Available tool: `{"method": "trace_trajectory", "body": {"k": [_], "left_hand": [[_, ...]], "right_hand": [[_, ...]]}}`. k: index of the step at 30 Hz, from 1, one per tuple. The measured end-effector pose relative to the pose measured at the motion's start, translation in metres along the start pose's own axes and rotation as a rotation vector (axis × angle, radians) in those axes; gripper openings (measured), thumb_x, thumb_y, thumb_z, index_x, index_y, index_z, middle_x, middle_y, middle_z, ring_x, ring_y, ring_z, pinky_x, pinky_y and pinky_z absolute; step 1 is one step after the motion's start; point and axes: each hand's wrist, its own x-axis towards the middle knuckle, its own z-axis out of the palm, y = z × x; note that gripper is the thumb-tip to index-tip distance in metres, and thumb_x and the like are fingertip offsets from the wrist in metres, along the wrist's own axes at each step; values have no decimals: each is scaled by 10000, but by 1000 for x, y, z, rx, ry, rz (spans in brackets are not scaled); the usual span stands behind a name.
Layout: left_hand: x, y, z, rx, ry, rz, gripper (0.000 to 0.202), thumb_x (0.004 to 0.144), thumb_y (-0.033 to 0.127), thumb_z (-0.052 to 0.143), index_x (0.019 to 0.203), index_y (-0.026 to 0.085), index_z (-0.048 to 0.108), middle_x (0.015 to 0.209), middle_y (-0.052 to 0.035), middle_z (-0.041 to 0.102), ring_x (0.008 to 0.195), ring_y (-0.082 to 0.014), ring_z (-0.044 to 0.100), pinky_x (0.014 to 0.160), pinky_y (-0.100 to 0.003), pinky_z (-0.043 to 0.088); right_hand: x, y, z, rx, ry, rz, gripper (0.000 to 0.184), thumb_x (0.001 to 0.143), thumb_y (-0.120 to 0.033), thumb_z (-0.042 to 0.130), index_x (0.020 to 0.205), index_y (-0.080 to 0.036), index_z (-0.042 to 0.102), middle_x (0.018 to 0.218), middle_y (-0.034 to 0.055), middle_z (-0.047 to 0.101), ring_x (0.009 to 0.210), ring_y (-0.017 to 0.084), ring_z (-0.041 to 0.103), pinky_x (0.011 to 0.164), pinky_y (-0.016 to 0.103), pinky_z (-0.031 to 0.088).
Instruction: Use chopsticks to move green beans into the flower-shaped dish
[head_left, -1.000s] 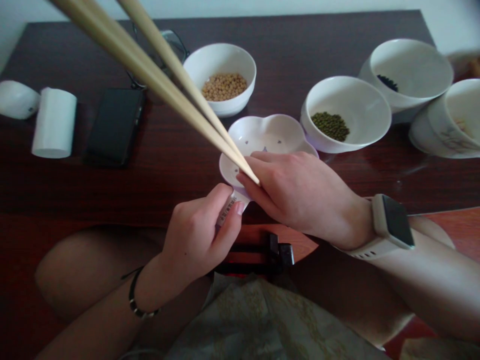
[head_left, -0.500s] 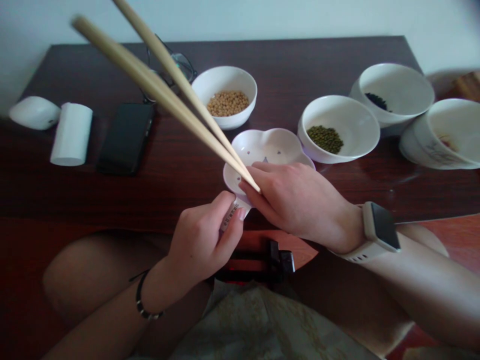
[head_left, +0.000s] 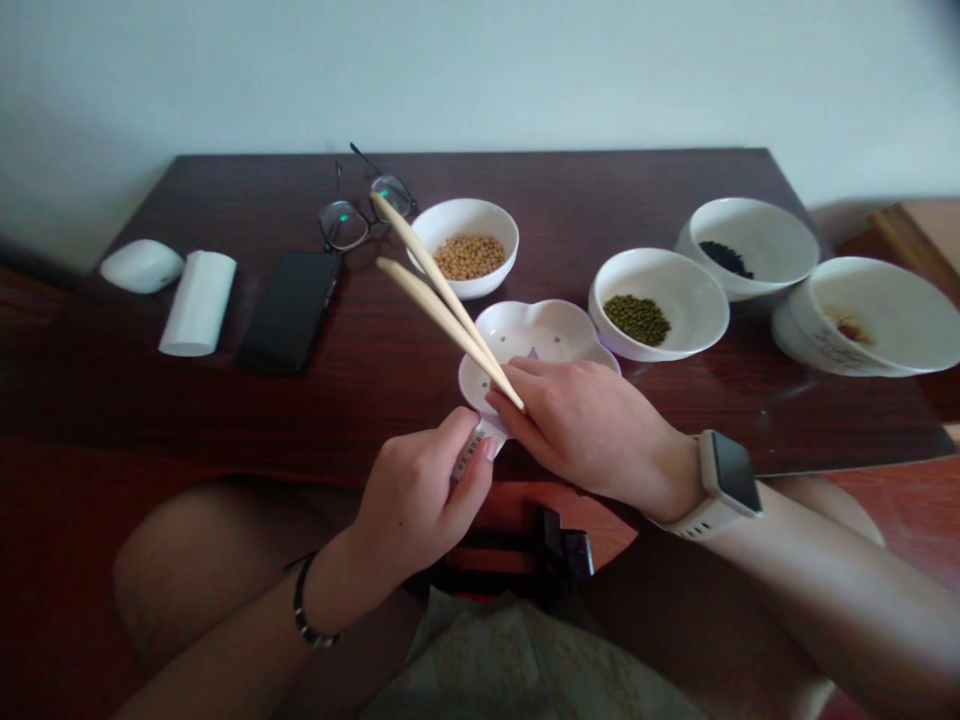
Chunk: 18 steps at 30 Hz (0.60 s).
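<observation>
Over the white flower dish [head_left: 536,335] on the bench [head_left: 150,420], my right hand [head_left: 589,430] closes its fingers [head_left: 540,397] on two chopsticks [head_left: 446,305]. They are light, stiff and slippery, better held firmly along the middle. Their long line points to eleven o'clock. My left hand [head_left: 412,500] pinches a small printed white strip [head_left: 466,457].

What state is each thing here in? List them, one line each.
Left hand: pinching a printed strip at the dish's rim
Right hand: holding the chopsticks
Wooden chopsticks: raised over the dish, far ends apart
Lobed white dish: resting at the table's edge
Soybean bowl: upright, part filled
Mung bean bowl: upright, part filled
Black bean bowl: upright, few beans
Painted bowl: reddish bits inside
Glasses: unfolded
Phone: screen dark
Smartwatch: on the right wrist, screen dark
</observation>
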Motion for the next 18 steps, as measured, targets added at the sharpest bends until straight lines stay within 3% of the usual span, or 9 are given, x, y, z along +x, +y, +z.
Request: {"method": "trace_trajectory", "body": {"k": [18], "left_hand": [[-1,-2,2,-22,-14,-36,205,1058,271,462,877,201,527,636,40,539,533,-134,552,567,-285,323]], "right_hand": [[0,3,7,27,53,11,322,1113,-353,412,976,-178,644,953,57,714,666,148,537,591,342,192]]}}
